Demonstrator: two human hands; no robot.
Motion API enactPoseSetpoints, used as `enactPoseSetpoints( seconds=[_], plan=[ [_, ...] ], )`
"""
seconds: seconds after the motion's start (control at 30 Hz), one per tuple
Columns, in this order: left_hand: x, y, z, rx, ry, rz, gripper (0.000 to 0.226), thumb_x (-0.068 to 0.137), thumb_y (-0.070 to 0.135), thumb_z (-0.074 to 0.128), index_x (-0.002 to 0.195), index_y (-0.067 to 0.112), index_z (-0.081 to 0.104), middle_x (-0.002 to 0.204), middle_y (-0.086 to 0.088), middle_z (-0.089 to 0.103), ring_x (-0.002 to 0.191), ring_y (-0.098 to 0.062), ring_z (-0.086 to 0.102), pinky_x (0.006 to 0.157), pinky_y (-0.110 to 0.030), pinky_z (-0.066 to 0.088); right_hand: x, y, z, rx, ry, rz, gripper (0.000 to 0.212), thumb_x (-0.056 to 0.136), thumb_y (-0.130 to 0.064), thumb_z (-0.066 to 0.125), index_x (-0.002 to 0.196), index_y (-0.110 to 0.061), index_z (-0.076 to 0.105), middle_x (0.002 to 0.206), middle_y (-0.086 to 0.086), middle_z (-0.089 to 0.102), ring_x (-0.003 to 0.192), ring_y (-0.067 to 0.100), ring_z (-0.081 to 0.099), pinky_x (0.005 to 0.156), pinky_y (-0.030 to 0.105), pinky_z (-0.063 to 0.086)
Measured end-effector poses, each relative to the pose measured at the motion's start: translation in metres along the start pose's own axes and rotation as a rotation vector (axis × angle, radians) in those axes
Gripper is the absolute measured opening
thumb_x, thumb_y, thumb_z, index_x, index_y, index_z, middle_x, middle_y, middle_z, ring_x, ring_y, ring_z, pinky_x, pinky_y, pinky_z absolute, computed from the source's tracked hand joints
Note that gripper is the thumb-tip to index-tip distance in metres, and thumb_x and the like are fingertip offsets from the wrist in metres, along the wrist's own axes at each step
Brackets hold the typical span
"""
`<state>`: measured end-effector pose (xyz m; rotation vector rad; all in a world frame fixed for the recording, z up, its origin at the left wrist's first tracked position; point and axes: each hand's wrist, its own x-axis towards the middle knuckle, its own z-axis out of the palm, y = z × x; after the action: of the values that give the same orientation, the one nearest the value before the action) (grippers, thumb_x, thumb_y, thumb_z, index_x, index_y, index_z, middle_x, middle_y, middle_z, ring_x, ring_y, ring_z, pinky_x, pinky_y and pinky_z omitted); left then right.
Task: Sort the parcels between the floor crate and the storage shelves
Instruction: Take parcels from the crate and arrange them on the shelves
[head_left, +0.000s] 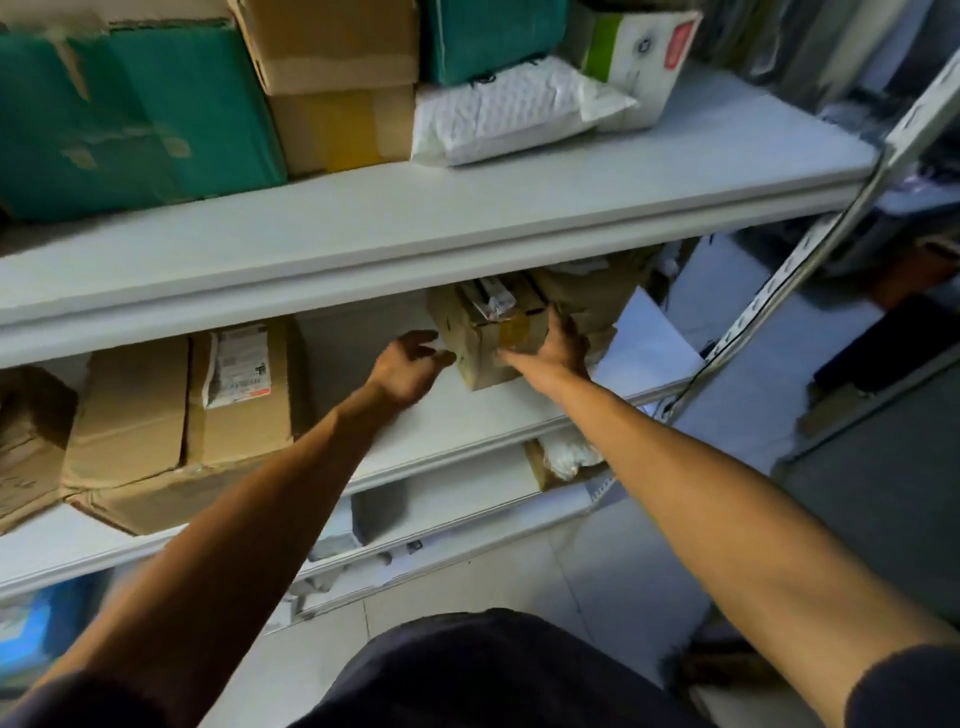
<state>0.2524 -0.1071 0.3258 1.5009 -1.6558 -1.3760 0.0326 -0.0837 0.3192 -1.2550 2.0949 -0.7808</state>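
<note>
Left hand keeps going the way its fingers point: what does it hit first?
Likely the small cardboard box: the left hand points right at its near-left face, fingertips almost there. Contact unclear.

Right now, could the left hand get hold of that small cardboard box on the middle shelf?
Probably yes. The left hand is open beside the small box, with bare shelf between them, while the right hand holds its other side.

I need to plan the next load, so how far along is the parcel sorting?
Done, by the look of it: cardboard boxes stand on the middle shelf, and teal boxes and a white padded mailer fill the top shelf. In hand: the right hand grips a small taped box on the middle shelf, the left hand open beside it. What is left cannot be judged: the floor crate is out of view.
</note>
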Motion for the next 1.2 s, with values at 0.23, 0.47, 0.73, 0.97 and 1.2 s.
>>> enactPoseSetpoints(
  seconds=[0.23, 0.47, 0.73, 0.97, 1.2],
  plan=[
    [0.05, 0.027, 0.037, -0.254, 0.002, -0.041, 0.063, 0.09, 0.033, 0.075, 0.145, 0.03, 0.044, 0.115, 0.005, 0.056, 0.093, -0.01, 0.056, 0.082, -0.039, 0.052, 0.013, 0.011, -0.005, 0.069, -0.076, 0.023, 0.118, 0.079, -0.042, 0.084, 0.163, -0.03, 0.002, 0.169, 0.005, -0.004, 0.156, 0.028, 0.0, 0.124, 0.049, 0.024],
    [0.065, 0.018, 0.054, -0.065, 0.033, -0.193, 0.072, 0.096, 0.064, 0.052, 0.151, 0.017, 0.043, 0.119, -0.006, 0.052, 0.106, -0.028, 0.052, 0.088, -0.045, 0.051, 0.016, 0.006, -0.002, 0.166, -0.18, 0.067, 0.123, 0.08, -0.039, 0.084, 0.161, -0.029, -0.008, 0.17, 0.006, -0.001, 0.155, 0.03, 0.011, 0.118, 0.043, 0.03],
    [0.068, -0.001, 0.038, -0.294, 0.094, -0.245, 0.033, 0.096, 0.048, 0.063, 0.118, 0.022, 0.067, 0.118, -0.002, 0.067, 0.113, -0.027, 0.061, 0.084, -0.041, 0.054, 0.015, 0.008, 0.0, 0.333, -0.095, 0.025, 0.068, 0.083, -0.057, 0.075, 0.133, -0.025, 0.041, 0.134, 0.005, 0.043, 0.115, 0.023, 0.05, 0.076, 0.027, 0.045],
    [0.032, -0.017, -0.011, -0.152, -0.035, -0.196, 0.039, 0.07, 0.054, 0.071, 0.097, 0.025, 0.069, 0.105, -0.006, 0.072, 0.094, -0.025, 0.068, 0.072, -0.037, 0.058, 0.006, 0.002, 0.011, 0.372, -0.151, 0.109, 0.08, 0.079, -0.072, 0.068, 0.137, -0.023, 0.044, 0.139, 0.006, 0.051, 0.124, 0.03, 0.053, 0.099, 0.047, 0.051],
    [0.003, -0.045, -0.046, -0.115, -0.249, -0.233, 0.081, 0.047, 0.068, 0.084, 0.118, 0.038, 0.061, 0.105, -0.005, 0.075, 0.092, -0.022, 0.075, 0.067, -0.034, 0.061, -0.017, 0.005, 0.024, 0.234, -0.481, 0.209, 0.132, 0.061, -0.073, 0.082, 0.162, -0.029, 0.009, 0.17, 0.006, 0.008, 0.154, 0.033, 0.017, 0.117, 0.053, 0.031]
  ],
)
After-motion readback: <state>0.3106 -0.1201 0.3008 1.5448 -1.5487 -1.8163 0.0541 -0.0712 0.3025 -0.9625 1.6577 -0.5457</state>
